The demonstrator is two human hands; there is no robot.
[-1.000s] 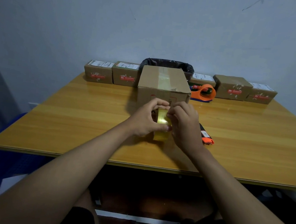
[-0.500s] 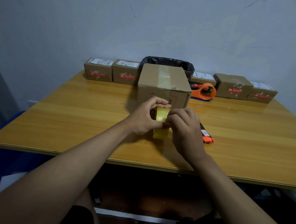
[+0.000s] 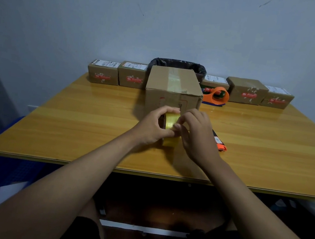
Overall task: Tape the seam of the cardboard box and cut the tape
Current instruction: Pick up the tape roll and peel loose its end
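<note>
Head view: your left hand (image 3: 152, 127) has its grip curled round the yellow tape roll (image 3: 171, 128), thumb low and fingers arched over the top, holding it upright on the counter (image 3: 75, 123). Your right hand (image 3: 197, 136) is right beside it, fingertips (image 3: 179, 124) pinching at the roll's face, a closed grip on the tape. Just beyond both grips stands the cardboard box (image 3: 174, 86), its top seam already showing a strip of tape. To the right of your right grip, an orange-and-black cutter (image 3: 220, 143) lies on the counter, partly hidden by the hand. Farther back and right sits an orange tape dispenser (image 3: 217, 95), with small parcels (image 3: 103, 72) lined along the wall.
</note>
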